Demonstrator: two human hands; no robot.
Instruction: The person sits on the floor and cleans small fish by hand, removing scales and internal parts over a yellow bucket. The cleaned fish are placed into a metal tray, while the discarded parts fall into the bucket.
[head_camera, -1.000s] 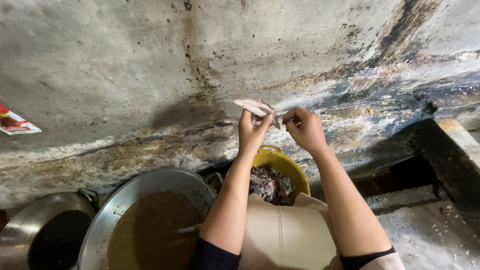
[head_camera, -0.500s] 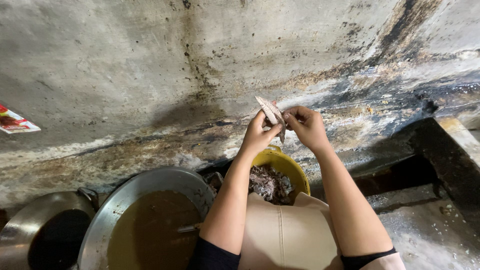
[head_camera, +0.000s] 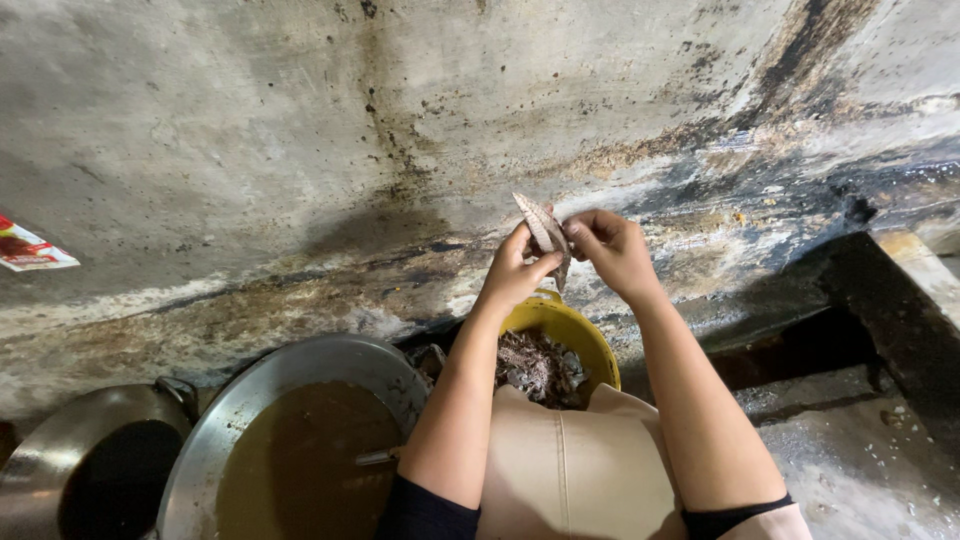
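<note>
My left hand (head_camera: 516, 270) and my right hand (head_camera: 612, 248) meet over a yellow bowl (head_camera: 585, 335), both pinching a small pale fish (head_camera: 541, 226) that stands tilted with one end pointing up. The left fingers grip its lower part from the left, the right fingers close on it from the right. The bowl below holds a dark heap of fish bits (head_camera: 538, 365). My knees in tan cloth (head_camera: 575, 470) partly cover the bowl's near side.
A wide metal basin (head_camera: 250, 400) of brown murky water sits at the lower left, a utensil handle (head_camera: 378, 457) sticking from it. A second metal pot (head_camera: 60, 450) stands further left. Stained wet concrete floor all around; a dark drain channel (head_camera: 880, 310) runs at right. A red-white wrapper (head_camera: 28, 248) lies at the far left.
The fish turned from lying nearly flat above the left hand to standing on end between both hands, which have drawn closer together.
</note>
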